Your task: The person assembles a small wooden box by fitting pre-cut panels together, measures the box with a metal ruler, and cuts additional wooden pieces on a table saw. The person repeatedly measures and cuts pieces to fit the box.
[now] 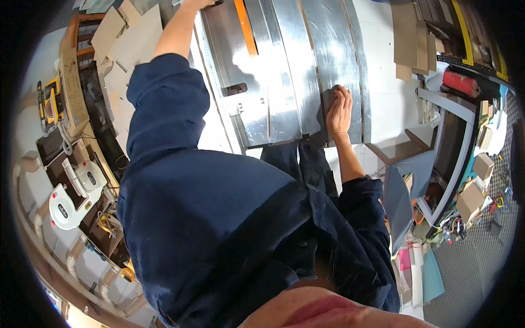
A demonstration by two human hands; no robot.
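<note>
The metal desk (pixel 334 49) stands before the person. The right hand (pixel 339 111) rests loosely curled on its right part, the left hand (pixel 198 3) at its far left; neither one's grip can be told.

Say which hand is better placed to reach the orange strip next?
Probably the left hand: though cut off by the picture's top edge, it appears nearer the orange strip. The right hand rests farther right on the metal tabletop.
</note>
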